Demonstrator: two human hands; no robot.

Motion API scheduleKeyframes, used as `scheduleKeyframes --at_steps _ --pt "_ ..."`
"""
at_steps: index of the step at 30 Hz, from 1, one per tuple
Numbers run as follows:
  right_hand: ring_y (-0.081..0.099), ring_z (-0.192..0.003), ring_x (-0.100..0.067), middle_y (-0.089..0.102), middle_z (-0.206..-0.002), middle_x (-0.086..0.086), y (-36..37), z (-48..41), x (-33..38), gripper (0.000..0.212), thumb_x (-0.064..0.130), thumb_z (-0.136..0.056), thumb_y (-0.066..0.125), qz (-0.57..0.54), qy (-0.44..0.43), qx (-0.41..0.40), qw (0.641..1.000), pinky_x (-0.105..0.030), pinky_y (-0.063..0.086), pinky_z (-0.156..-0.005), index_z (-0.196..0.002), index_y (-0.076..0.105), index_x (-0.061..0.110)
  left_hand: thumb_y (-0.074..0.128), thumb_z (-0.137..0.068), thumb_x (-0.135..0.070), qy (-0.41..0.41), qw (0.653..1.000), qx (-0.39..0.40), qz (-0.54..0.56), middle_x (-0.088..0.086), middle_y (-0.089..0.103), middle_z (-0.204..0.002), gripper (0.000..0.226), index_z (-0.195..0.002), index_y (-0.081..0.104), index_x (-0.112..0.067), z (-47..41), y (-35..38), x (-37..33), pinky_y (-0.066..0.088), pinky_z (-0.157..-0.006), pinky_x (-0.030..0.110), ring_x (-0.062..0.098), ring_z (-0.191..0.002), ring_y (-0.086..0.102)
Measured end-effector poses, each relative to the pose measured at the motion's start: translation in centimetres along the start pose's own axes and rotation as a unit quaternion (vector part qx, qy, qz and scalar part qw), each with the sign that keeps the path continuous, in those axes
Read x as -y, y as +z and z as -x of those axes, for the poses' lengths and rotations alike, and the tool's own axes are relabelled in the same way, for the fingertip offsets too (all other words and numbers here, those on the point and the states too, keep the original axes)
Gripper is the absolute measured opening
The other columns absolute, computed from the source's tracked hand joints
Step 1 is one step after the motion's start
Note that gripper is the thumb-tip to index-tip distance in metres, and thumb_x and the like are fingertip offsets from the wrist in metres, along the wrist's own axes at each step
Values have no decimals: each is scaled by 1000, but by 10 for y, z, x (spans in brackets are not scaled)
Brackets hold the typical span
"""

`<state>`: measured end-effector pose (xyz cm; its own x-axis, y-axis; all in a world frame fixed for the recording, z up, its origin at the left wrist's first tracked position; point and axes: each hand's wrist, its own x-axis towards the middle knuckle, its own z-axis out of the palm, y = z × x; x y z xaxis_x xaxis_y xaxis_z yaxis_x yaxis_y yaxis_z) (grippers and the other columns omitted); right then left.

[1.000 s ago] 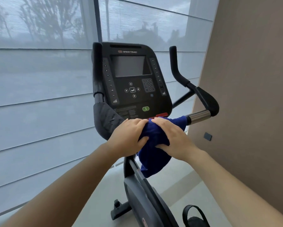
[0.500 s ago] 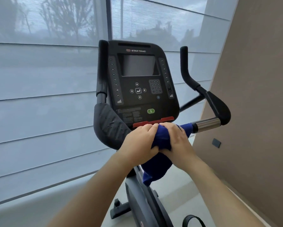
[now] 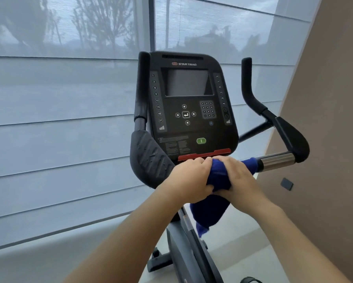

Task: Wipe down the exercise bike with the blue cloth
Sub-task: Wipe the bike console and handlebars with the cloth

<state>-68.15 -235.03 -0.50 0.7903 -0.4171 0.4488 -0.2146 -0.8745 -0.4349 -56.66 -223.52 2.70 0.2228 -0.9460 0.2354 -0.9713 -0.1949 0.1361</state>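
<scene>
Both hands on dark blue terry cloth [image 3: 219, 176], wrapped over the black exercise bike [image 3: 189, 103] handlebar just below the console's red strip [image 3: 204, 154]. Left hand [image 3: 188, 178] and right hand [image 3: 240, 179] fingers curled round cloth, gripping. Cloth tail hangs below handlebar.

The left forearm [image 3: 138, 231] and right forearm [image 3: 294, 231] extend forward, converging. The left hand [image 3: 188, 178] and right hand [image 3: 241, 179] sit side by side, knuckles up, fingers curled round the blue cloth [image 3: 219, 174].
</scene>
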Motion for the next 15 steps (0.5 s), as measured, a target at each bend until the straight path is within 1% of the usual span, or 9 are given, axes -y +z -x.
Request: scheduleKeyframes --at_steps 2,3,5,6,8,9,11,13,15 --pt "53 -100 -15 57 -112 7 11 7 2 58 22 -67 76 -5 2 -61 998 -36 48 -90 -117 47 27 58 -82 -33 4 1000 3 1 4 55 -120 60 -135 33 -17 5 -1 1 47 -85 34 23 -103 53" --pt "55 -99 -15 59 -111 7 17 11 3 55 20 -67 76 -10 4 -97 995 -37 51 -88 -115 50 27 60 -80 -32 10 1000 4 -7 4 56 -117 59 -133 37 -18 6 -3 2 46 -83 33 23 -100 54" --pt "58 -99 -13 62 -108 8 23 18 5 50 16 -68 78 -23 -5 -156 987 -36 54 -84 -112 56 26 63 -75 -31 27 999 -7 -44 1 62 -106 48 -120 49 -23 7 -13 5 45 -77 32 24 -90 57" --pt "59 -98 -10 63 -106 11 21 19 7 46 15 -70 78 -38 -17 -166 985 -33 54 -83 -109 59 26 64 -72 -30 34 998 -16 -59 -2 65 -99 42 -112 53 -26 9 -19 6 45 -72 31 23 -84 57" --pt "60 -93 -1 64 -99 19 11 17 12 39 15 -75 76 -88 -37 -144 985 -25 53 -82 -106 60 33 62 -69 -29 32 998 -34 -50 -5 67 -89 35 -104 56 -32 14 -29 11 46 -67 30 21 -77 57" --pt "60 -92 1 64 -97 21 5 13 16 38 17 -77 74 -114 -38 -124 985 -23 53 -80 -106 59 36 60 -69 -28 29 998 -46 -33 -6 67 -90 38 -106 55 -33 17 -33 14 47 -67 30 20 -80 59" --pt "60 -95 0 65 -103 18 -3 3 28 40 19 -79 73 -173 -27 -108 979 -23 53 -82 -113 58 34 57 -72 -27 31 995 -93 2 -8 65 -102 49 -120 49 -33 21 -43 17 49 -73 30 17 -90 59" --pt "56 -106 0 59 -118 14 -6 -6 45 55 23 -78 74 -228 -35 -120 965 -19 49 -88 -126 49 32 55 -74 -22 33 985 -166 34 -10 60 -115 55 -127 44 -32 28 -54 23 49 -81 29 14 -100 57" --pt "45 -122 -1 48 -133 12 1 -13 67 64 33 -80 69 -237 -86 -110 961 -18 41 -99 -136 37 30 56 -75 -14 27 975 -215 41 -11 53 -127 57 -128 46 -28 37 -63 35 46 -88 22 10 -109 52"
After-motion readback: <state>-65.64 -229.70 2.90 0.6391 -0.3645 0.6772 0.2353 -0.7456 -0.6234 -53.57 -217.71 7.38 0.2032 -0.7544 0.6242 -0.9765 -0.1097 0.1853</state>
